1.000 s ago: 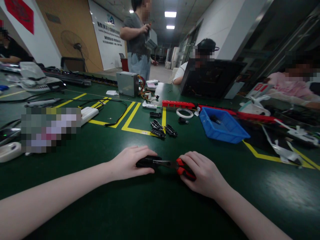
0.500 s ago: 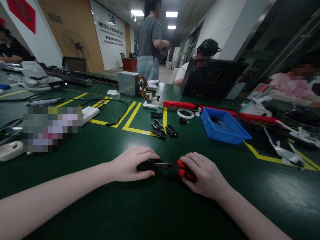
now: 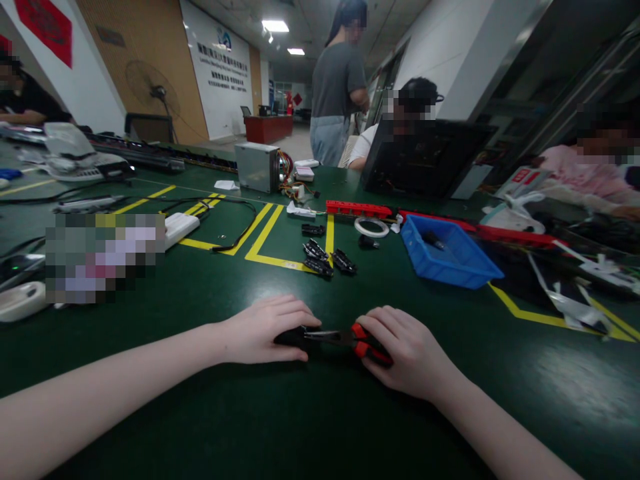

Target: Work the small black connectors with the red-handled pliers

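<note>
A small black plastic piece [image 3: 289,337] is pinched in the left hand [image 3: 265,330], mostly covered by fingers; red-and-black metal pliers [image 3: 347,337] are gripped in the right hand [image 3: 410,350], handles partly hidden. Whether the piece is clamped by their tips cannot be told. A dark green tabletop [image 3: 300,420] is faced by a lettered white wall [image 3: 227,87]. Beyond the hands, black plastic parts [image 3: 317,251] are scattered; beyond the right, a shallow blue plastic tray [image 3: 453,272] is placed. Farther off, a white-sleeved person [image 3: 367,145] is partly blocked by a large black panel [image 3: 425,157].

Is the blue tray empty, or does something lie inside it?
Not empty: a dark item lies inside the blue tray, visible through its open top.
</note>
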The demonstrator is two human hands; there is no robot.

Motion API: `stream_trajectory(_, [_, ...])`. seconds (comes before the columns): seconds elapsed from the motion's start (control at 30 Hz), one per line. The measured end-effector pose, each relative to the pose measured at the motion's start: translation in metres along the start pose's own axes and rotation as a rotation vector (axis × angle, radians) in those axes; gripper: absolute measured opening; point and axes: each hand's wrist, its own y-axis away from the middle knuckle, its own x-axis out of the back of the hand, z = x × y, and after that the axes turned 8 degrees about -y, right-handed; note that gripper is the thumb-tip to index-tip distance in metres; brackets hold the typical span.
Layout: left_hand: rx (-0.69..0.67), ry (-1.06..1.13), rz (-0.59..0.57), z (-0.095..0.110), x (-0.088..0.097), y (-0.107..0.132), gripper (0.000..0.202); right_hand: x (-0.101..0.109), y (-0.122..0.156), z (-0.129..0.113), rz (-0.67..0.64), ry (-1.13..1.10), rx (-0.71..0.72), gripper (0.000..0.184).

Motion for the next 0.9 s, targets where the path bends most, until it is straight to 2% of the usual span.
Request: stream_trajectory(0.9, [-0.006, 0.039, -0.024, -0.0072, 0.0012, -0.0014, 0.042, 0.0023, -0.0017, -0.0036, 0.048, 0.037, 0.017, 0.032])
